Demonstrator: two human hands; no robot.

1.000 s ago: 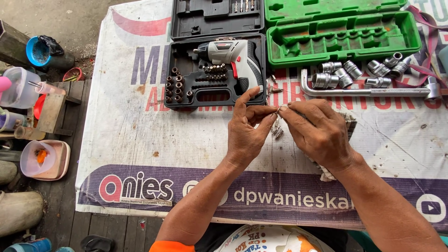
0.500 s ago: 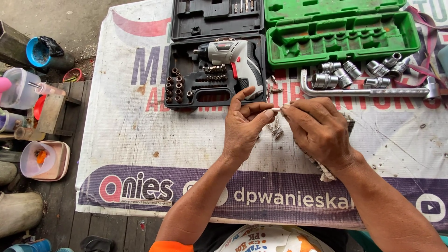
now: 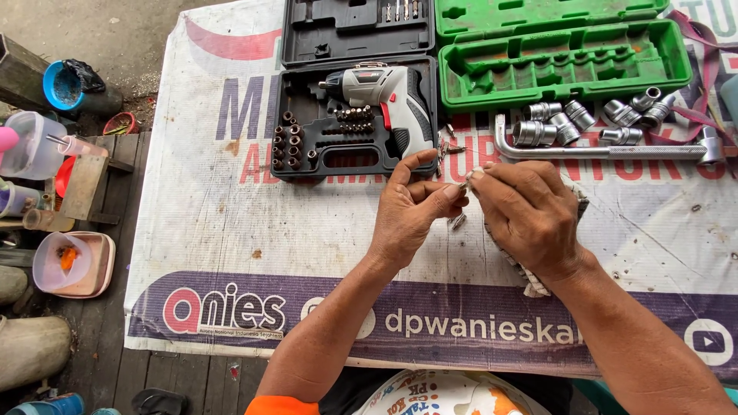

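My left hand (image 3: 411,211) and my right hand (image 3: 530,219) meet fingertip to fingertip above the middle of the table. Both pinch a small metal piece (image 3: 467,181) between them; it is mostly hidden by the fingers. A checked cloth (image 3: 532,278) shows under my right palm and wrist. A few small metal bits (image 3: 457,223) lie on the printed banner (image 3: 231,223) just below the fingertips. Just beyond my left hand is an open black case (image 3: 307,165) holding a grey cordless screwdriver (image 3: 380,84) and rows of bits.
An open green socket case (image 3: 553,61) stands at the back right. In front of it lie several chrome sockets (image 3: 584,123) and an L-shaped bar (image 3: 607,152). Plastic tubs (image 3: 73,265) and bottles sit on wooden boards left of the table.
Both hands stay together in the same spot; only the fingers shift slightly around the small piece.
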